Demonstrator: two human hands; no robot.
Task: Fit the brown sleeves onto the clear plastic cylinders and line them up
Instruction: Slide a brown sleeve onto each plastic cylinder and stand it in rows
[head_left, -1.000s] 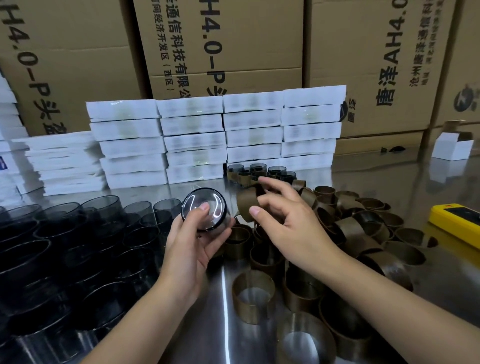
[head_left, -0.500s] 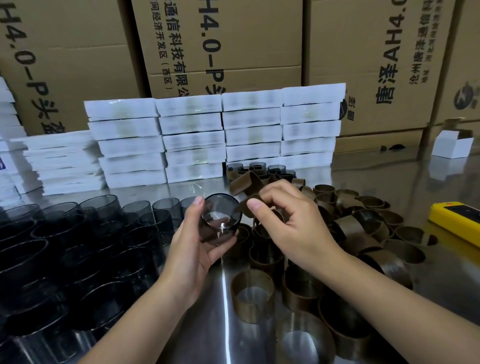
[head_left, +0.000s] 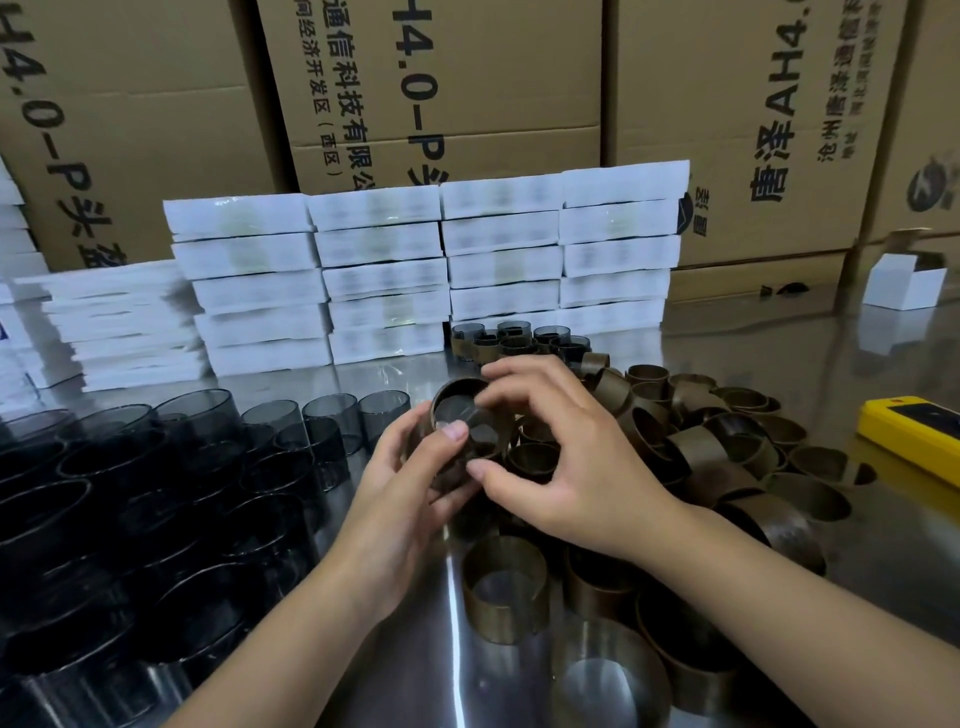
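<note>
Both hands are up together over the shiny steel table, working on one piece. The left hand cradles a short clear plastic cylinder from below and from the left, with the fingers curled round its wall and the thumb pressed across the near rim. The right hand comes in from the other side, fingers arched over the top and thumb tucked beneath. It pinches the thin brown sleeve that wraps the cylinder's wall. The open end tilts up toward the camera. How far the sleeve is seated I can't tell, because the fingers cover its lower edge. The piece is held off the table, right at the left edge of the heap of loose brown sleeves, which spreads out to the right; a few of them stand upright up front. Over on the left stands a crowd of bare tinted cylinders, all upright and packed close. Behind the hands is a small cluster of sleeved cylinders, just in front of the stacks of flat white boxes. Big brown cardboard cartons with black print wall off the back. A yellow handheld device lies at the right edge, and a small open white box sits farther back.
</note>
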